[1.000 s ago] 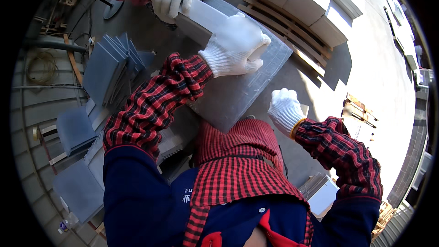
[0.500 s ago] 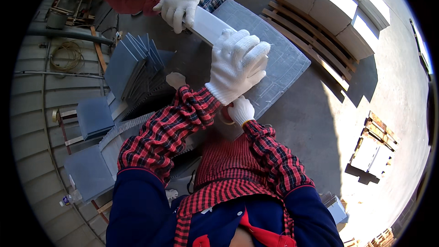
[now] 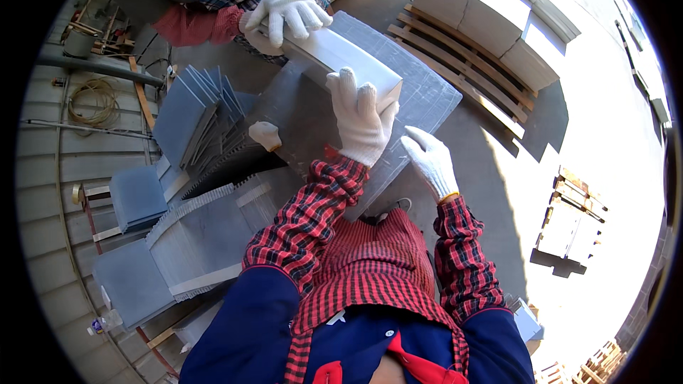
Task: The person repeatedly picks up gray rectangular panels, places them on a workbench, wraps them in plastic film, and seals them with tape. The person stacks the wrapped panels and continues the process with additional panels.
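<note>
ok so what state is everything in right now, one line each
left hand, gloved, against the near end of the white box
right hand, gloved, fingers extended, off the white box
white box, lengthwise between two people
co-worker's hand, gloved, on the far end
tabletop, grey, scuffed
grey boards, stacked on a slant, tops fanned apart
hose, coiled
pallet, loaded with blocks
</note>
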The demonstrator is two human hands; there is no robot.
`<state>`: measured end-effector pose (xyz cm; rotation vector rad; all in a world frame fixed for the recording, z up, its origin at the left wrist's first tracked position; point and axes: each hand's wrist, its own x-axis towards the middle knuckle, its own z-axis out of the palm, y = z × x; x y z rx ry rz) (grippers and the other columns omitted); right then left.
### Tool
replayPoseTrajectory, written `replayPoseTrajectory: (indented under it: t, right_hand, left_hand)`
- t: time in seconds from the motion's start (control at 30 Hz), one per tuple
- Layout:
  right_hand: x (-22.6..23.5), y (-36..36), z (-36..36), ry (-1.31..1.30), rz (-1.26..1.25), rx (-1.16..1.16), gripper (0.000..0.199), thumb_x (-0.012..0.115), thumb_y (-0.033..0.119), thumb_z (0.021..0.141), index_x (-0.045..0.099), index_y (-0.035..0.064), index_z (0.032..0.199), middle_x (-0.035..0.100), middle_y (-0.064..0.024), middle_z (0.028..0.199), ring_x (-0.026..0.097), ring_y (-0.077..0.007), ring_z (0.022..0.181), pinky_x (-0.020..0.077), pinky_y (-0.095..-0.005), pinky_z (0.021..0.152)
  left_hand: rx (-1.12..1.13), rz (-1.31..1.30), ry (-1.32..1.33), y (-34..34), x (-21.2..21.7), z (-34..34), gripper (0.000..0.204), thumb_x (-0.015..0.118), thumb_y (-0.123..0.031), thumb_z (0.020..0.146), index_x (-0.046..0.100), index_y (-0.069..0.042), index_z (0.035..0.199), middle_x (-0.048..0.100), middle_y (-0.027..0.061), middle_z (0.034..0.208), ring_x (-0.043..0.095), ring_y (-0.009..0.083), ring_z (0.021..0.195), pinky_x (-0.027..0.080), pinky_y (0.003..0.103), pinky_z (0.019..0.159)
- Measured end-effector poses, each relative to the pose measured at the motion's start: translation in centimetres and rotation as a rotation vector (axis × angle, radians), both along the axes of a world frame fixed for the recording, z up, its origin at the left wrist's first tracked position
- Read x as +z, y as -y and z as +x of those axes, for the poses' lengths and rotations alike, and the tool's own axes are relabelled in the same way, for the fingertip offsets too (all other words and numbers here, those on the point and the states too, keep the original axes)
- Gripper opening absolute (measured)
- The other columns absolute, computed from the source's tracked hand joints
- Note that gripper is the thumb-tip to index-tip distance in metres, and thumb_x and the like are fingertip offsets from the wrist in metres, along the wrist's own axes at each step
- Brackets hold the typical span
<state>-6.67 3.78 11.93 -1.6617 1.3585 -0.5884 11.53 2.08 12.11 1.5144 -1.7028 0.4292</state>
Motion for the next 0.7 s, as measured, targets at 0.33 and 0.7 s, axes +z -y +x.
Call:
replayPoseTrajectory:
  t: [0.33, 0.7]
  right_hand:
    - [14.0, 7.4, 11.6, -0.756, -0.39, 0.26, 0.096, 0.078, 0.052, 0.075, 0.033, 0.0174, 0.153, 0.062, -0.0209, 0.118, 0.066, -0.0365, 0.106, 0.0568, -0.0471, 0.082]
    - [12.0, 15.1, 7.7, -0.726, -0.338, 0.322, 0.101, 0.076, 0.062, 0.073, 0.035, 0.0158, 0.153, 0.066, -0.0185, 0.12, 0.071, -0.031, 0.098, 0.0593, -0.0392, 0.077]
  left_hand:
    - [-0.329, 1.529, -0.553, -8.2, -10.7, -6.2, 0.075, 0.058, -0.041, 0.089, 0.036, -0.002, 0.148, 0.055, 0.0298, 0.136, 0.056, 0.0423, 0.124, 0.043, 0.045, 0.106]
    - [0.135, 1.046, -1.235, -5.7, -9.4, -3.2, 0.07, 0.054, -0.045, 0.094, 0.041, -0.001, 0.147, 0.063, 0.0224, 0.131, 0.055, 0.0379, 0.127, 0.041, 0.04, 0.107]
